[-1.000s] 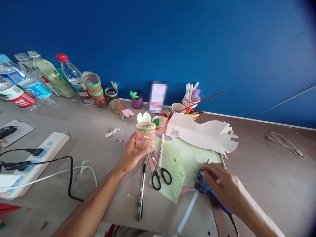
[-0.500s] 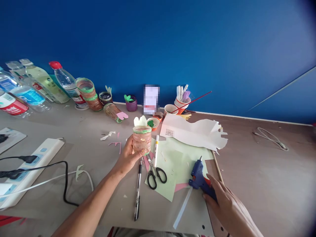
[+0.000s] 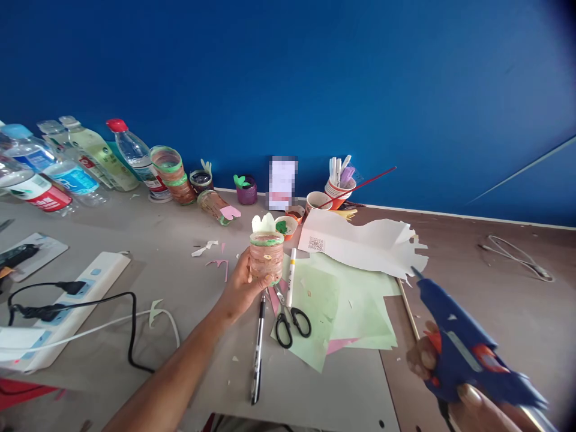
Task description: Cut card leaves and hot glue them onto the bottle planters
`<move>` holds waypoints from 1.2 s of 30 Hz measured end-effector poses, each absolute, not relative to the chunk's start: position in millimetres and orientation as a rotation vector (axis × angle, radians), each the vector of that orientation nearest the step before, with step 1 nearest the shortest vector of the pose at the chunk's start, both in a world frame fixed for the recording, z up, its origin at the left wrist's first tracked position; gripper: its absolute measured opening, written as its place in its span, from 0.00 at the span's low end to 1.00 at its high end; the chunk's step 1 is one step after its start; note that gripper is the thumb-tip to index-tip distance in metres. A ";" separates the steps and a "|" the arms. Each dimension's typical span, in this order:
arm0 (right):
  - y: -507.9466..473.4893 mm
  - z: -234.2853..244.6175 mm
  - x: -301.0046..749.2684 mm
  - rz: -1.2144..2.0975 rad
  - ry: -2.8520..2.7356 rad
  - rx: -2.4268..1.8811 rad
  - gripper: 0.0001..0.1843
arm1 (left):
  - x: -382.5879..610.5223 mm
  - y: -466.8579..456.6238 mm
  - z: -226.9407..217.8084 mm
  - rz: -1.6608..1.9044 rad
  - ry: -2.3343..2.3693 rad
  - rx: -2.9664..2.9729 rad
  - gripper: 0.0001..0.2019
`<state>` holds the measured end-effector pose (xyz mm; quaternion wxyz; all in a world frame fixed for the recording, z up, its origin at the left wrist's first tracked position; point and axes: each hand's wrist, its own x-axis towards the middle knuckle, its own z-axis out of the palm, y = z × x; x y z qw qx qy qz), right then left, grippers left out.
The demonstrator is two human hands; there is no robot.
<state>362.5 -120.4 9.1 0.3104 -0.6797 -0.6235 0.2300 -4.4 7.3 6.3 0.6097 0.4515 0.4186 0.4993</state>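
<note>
My left hand is closed around a small painted jar, brownish-pink with green bands at rim and base. Pale petal-like paper pieces stand up from its rim, and a small yellowish spot shows on its side. At the lower right my right hand grips a blue glue gun by its handle, raised off the table with the nozzle pointing up and left. Below the jar lie black-handled scissors, a white marker and a pen.
Green paper sheets and a torn white sheet cover the table's middle. Painted jars, a purple pot, paint cups and several bottles line the blue wall. A power strip with cables sits left.
My right hand has picked the glue gun up off the papers and carried it right and toward me, its glue stick coming along. The left hand still holds the jar.
</note>
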 end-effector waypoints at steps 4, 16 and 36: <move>-96.0 35.6 303.9 1.222 -1.258 -1.381 0.27 | -5.9 7.9 4.0 1.160 0.961 1.035 0.30; -32.7 43.6 207.5 1.574 -1.186 -1.168 0.12 | -4.5 6.8 12.3 1.164 0.965 0.981 0.31; -32.1 22.6 201.6 1.638 -1.316 -1.196 0.08 | -6.2 9.1 -0.6 1.156 0.912 1.022 0.26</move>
